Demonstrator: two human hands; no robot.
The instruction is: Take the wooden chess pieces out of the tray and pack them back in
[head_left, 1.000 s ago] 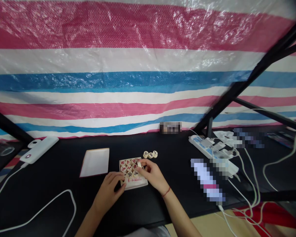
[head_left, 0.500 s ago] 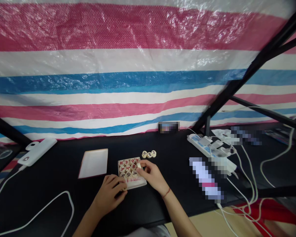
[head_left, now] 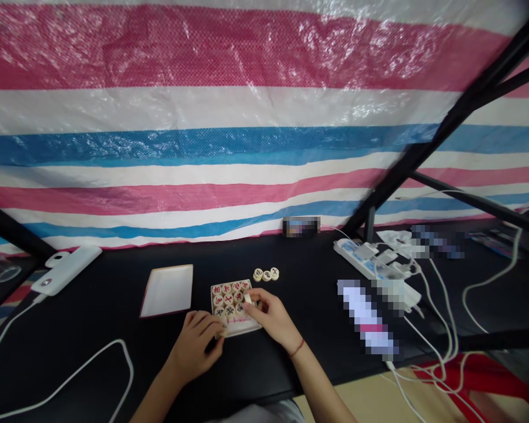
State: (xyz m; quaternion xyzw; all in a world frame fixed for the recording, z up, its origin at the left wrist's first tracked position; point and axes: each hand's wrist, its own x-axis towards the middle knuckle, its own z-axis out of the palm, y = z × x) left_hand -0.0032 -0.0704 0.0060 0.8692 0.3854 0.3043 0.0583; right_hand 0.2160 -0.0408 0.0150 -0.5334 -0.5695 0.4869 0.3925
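Since a second ago the left hand (head_left: 199, 343) has slid to the box's near-left corner, its hold unclear; the right hand (head_left: 271, 314) pinches a pale piece (head_left: 247, 298) at the box (head_left: 245, 329)'s right; lettered discs (head_left: 228, 299) sit inside, loose discs (head_left: 267, 275) beyond its far-right corner.

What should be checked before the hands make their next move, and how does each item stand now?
1. Piece secure in the right hand: ok, pinched on edge over the box.
2. Left hand holding something: cannot tell; its grasp at the box's near left corner is too hidden.
3. Lid off: ok, lying apart, left of the box.
4. All pieces boxed: not ok; loose pieces sit beyond it.
5. Left cable clear of both hands: ok.
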